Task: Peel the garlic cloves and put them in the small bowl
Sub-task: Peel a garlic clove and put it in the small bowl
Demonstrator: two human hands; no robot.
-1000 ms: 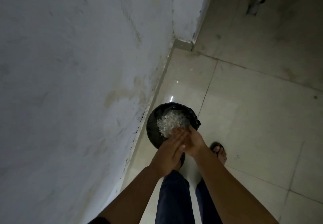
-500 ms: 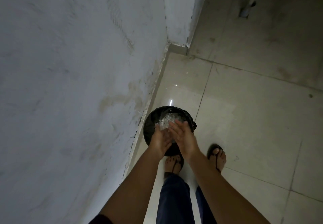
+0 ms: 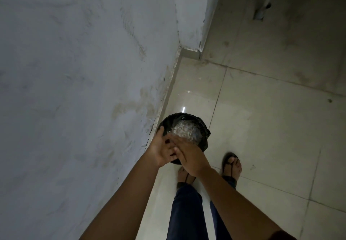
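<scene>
**Garlic skins discarded: both hands over the waste bin**

Garlic skins, a pale papery heap (image 3: 184, 130), lie just beyond and below my fingertips, inside the round black bag-lined bin (image 3: 204, 127) that stands on the glossy beige tiled floor (image 3: 262, 131) against the grey plastered wall (image 3: 74, 90). My left hand (image 3: 161, 150) is turned palm-up, thumb raised near the bin's rim. My right hand (image 3: 190, 158) is laid flat across the left fingers. Both sets of fingers are loosely extended, and I see nothing pinched or gripped in either. I judge the hands are held together directly above the opening so that any clinging scraps of skin fall into the bin rather than onto the tiles. My feet in dark sandals (image 3: 231, 166) stand just behind my wrists, close enough to keep the fingers over the bin. Neither the peeled garlic cloves nor the small bowl is in view, so progress on filling the bowl cannot be told from here.
</scene>
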